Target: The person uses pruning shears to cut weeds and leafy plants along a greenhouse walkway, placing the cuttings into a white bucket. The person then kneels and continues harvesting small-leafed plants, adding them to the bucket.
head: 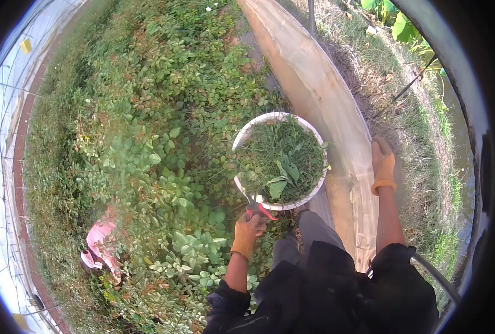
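My left hand [247, 234], in an orange glove with bare fingertips, grips red-handled pruning shears [255, 208]. The blades point up against the near left rim of a white round bucket [237, 146]. Cut grass and weeds [268, 146] fill this bucket, and a few broad green leaves [285, 175] lie on top. On the other side, my right hand [384, 165], also in an orange glove, is closed at the outer edge of a long translucent plastic sheet [335, 96]. Some of its fingers are hidden from the camera.
Dense rose-like leafy plants [159, 125] spread across the left. Among them a person in pink clothing [101, 242] bends, partly covered by leaves. Dry grass [410, 137] borders the sheet outside, with a metal pole [437, 277] at lower right and water [460, 167] beyond.
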Demonstrator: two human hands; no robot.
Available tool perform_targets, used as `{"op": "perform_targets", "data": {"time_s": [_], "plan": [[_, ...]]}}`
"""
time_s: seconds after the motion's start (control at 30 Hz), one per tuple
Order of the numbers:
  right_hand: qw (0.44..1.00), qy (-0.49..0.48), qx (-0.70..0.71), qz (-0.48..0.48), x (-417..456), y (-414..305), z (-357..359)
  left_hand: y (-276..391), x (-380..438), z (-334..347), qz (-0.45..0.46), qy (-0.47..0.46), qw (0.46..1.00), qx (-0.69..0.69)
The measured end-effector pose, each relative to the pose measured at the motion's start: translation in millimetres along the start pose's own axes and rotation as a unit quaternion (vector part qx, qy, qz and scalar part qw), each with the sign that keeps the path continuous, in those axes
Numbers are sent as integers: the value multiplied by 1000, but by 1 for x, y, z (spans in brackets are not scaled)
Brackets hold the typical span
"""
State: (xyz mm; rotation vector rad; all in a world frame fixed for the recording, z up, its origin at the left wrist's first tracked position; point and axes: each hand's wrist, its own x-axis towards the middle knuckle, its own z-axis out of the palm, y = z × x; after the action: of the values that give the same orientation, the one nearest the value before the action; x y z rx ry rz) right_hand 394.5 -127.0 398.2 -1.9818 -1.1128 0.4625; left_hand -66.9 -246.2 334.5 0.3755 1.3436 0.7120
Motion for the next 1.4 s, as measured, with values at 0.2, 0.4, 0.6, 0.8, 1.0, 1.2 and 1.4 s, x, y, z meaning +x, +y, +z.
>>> {"op": "perform_targets", "data": {"time_s": [0.2,0.4,0.6,0.8,1.0,1.2,1.4], "plan": [[983,61,-136,109,-7,55,-58,-42,-42,-31,-40,102,990,87],[965,-40,-189,177,-2,94,-43,-89,-64,-94,-85,103,991,-1],[974,-90,-144,147,50,127,11,-102,-106,-116,-115,182,976,40],[939,-106,-274,180,65,128,44,-109,-150,-97,-144,222,964,-16],[955,-80,-193,208,63,130,53,-147,-181,-62,-231,282,930,36],[935,-164,-230,213,86,172,54,-207,-186,-58,-161,265,943,-119],[933,-182,-245,193,94,202,57,-206,-172,-44,-2,302,953,9]]}}
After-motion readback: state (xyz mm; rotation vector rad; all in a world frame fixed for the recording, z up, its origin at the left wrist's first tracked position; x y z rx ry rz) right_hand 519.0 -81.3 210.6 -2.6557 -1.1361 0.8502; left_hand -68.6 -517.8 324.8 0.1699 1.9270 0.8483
